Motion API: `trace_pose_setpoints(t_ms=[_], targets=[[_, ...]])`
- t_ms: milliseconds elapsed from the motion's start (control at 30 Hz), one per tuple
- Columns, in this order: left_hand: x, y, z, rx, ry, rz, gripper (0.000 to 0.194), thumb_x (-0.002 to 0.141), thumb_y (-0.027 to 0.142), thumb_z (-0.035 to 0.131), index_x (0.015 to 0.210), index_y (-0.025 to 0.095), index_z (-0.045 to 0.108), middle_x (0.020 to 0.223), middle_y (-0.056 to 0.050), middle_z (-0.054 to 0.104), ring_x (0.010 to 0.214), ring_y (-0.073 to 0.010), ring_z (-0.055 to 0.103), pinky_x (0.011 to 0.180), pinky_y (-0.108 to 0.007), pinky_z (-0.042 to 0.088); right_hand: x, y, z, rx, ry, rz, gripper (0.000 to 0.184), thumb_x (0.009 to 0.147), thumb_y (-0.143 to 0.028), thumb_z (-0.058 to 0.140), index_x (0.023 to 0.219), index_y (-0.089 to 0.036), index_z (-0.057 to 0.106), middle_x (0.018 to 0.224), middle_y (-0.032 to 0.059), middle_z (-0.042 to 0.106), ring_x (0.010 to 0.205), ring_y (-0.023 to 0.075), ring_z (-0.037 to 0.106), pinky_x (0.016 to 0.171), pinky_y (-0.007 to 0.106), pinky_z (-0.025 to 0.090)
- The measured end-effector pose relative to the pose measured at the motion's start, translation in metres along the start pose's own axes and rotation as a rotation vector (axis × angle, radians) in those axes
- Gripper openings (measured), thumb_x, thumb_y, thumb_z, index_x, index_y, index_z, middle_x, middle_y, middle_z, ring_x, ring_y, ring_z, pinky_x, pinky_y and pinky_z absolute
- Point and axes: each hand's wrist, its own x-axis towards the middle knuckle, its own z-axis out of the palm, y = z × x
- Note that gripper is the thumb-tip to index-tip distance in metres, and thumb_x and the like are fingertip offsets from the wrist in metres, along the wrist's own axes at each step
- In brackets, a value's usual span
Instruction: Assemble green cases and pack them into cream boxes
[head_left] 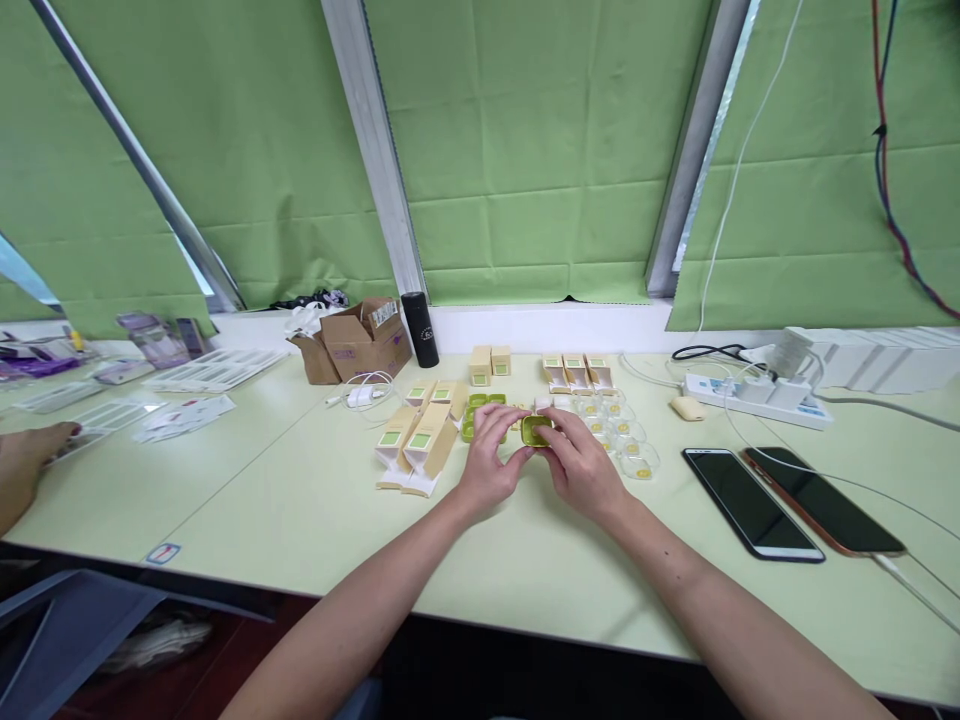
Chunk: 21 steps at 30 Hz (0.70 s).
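Note:
Both of my hands grip a small green square container (535, 432) above the table, tilted so that its open side faces me. My left hand (491, 455) pinches its left edge. On the other side, my right hand (585, 458) has its thumb at the edge and a finger reaching inside. Behind my left hand lie more green containers (478, 401), partly hidden. Several clear plastic lids (637, 460) with yellow centres are grouped just right of my right hand. Cream cardboard boxes (430, 440) with open flaps and green labels lie to the left.
More cream boxes (576, 372) stand at the back. A brown carton (365, 342) and a black bottle (420, 330) are behind left. Two phones (754, 503), an earbud case (688, 408) and a power strip (757, 400) with cables lie right. Another person's hand (34, 460) is far left.

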Motion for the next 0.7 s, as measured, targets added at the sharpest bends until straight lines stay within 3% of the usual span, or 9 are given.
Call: trace_pose_setpoints(t_ms=[267,700], targets=[[-0.001,-0.001,-0.0008,0.008,0.001,0.027,0.041,0.095,0.033,0.074,0.134,0.024,0.067,0.127,-0.012,0.071,0.127,-0.0315,0.052,0.112,-0.054,0.045,0.0022,-0.0026,0.0001,-0.016,0.014,-0.037,0.038,0.103,-0.012,0.05,0.137,-0.026,0.06,0.136,0.0169,0.061,0.122,0.0314,0.062,0.092,0.049,0.063],[-0.0008,-0.0016,-0.001,-0.011,0.022,0.04,0.042,0.094,0.032,0.075,0.135,0.025,0.069,0.125,-0.012,0.071,0.126,-0.0314,0.052,0.111,-0.053,0.045,0.001,-0.003,0.0008,0.001,0.056,-0.019,0.028,0.103,-0.013,0.054,0.126,-0.025,0.066,0.134,0.0168,0.064,0.121,0.0296,0.066,0.097,0.049,0.062]])
